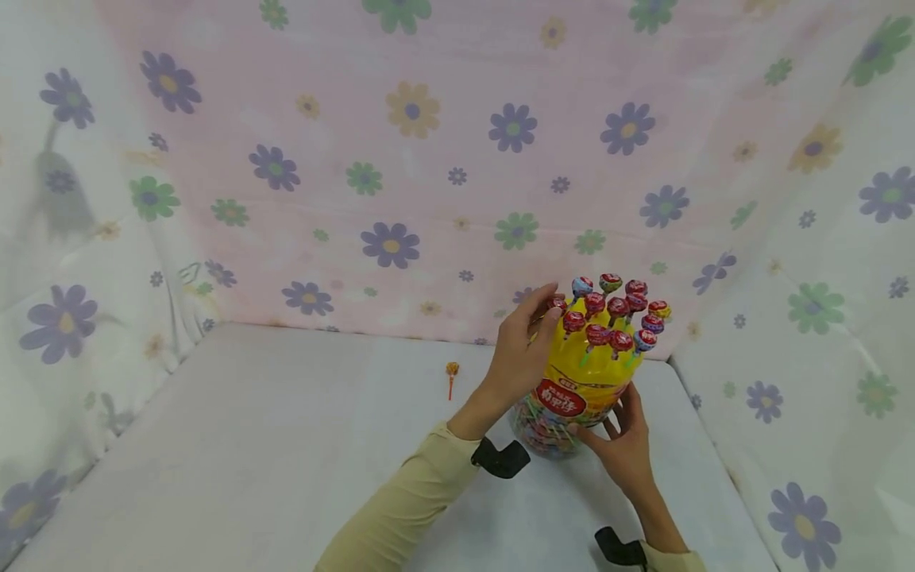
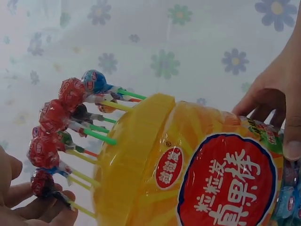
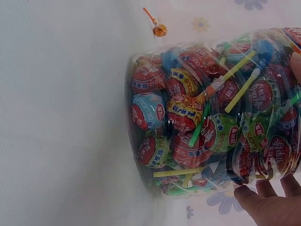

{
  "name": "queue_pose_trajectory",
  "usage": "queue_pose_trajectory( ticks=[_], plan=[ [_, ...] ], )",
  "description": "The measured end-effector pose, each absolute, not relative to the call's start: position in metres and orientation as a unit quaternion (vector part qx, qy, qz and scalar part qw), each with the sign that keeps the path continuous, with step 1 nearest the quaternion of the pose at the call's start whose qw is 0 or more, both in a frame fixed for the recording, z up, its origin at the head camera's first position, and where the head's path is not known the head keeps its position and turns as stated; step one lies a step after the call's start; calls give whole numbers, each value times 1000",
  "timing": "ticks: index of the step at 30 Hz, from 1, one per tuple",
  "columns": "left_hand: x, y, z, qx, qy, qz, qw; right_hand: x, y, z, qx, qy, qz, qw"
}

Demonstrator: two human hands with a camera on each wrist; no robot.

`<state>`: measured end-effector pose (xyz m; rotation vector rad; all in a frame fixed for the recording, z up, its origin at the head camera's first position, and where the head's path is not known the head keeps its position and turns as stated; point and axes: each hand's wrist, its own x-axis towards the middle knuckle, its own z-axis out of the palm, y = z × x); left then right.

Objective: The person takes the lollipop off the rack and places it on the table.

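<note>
A clear plastic jar (image 3: 188, 113) packed with wrapped lollipops stands on the table, with a red-and-yellow label and a yellow lid (image 2: 127, 160). Several lollipops stick up from the lid by their sticks, mostly red-wrapped, with some blue ones. At the lid's left edge my left hand (image 1: 522, 349) holds a dark red lollipop (image 2: 42, 182) by its wrapped head, fingers behind it. My right hand (image 1: 625, 445) grips the jar's lower right side, thumb at the front and fingers round the far side.
One orange-wrapped lollipop (image 1: 452, 369) lies on the white tabletop (image 1: 286, 445), left of the jar. Flower-print cloth (image 1: 457, 206) hangs behind the table and along both sides. The right-hand cloth comes down close to the jar.
</note>
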<state>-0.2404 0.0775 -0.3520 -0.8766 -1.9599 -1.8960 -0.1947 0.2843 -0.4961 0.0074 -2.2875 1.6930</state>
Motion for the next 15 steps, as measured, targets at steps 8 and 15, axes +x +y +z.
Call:
queue_pose_trajectory(
  ticks=[8,15],
  plan=[
    [-245,85,-359,-275,-690,-643,189,-194,283,-497,1,-795,588,150],
    [-247,86,-363,-279,-675,-646,222,-195,283,-498,0,-795,586,155]
  ],
)
